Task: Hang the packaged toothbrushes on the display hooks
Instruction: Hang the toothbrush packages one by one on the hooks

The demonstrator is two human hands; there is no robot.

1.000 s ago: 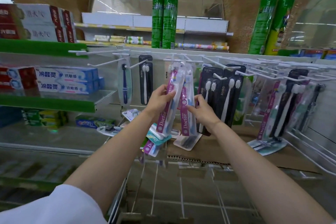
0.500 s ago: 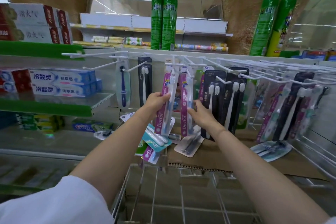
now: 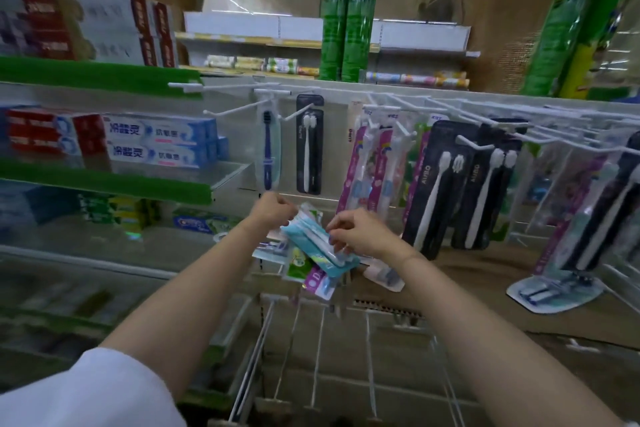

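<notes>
Teal toothbrush pack [image 3: 313, 242] is lying tilted atop a pack pile, below the pink packs [image 3: 360, 166] hanging on the hooks [image 3: 398, 107]. Left hand [image 3: 273, 210] is pinching its upper end; right hand [image 3: 360, 234] is gripping its mid edge w/ curled fingers. Black packs [image 3: 446, 180] are hanging right of the pink ones.

Black toothbrush packs [image 3: 427, 184], hanging right of centre: "AUBO", printed vertically. Blue-and-white toothpaste boxes [image 3: 157, 130], left shelf: "冷酸灵", "抗敏感". Pink toothbrush pack [image 3: 351, 163], centre hooks: lettering too blurred to read.
</notes>
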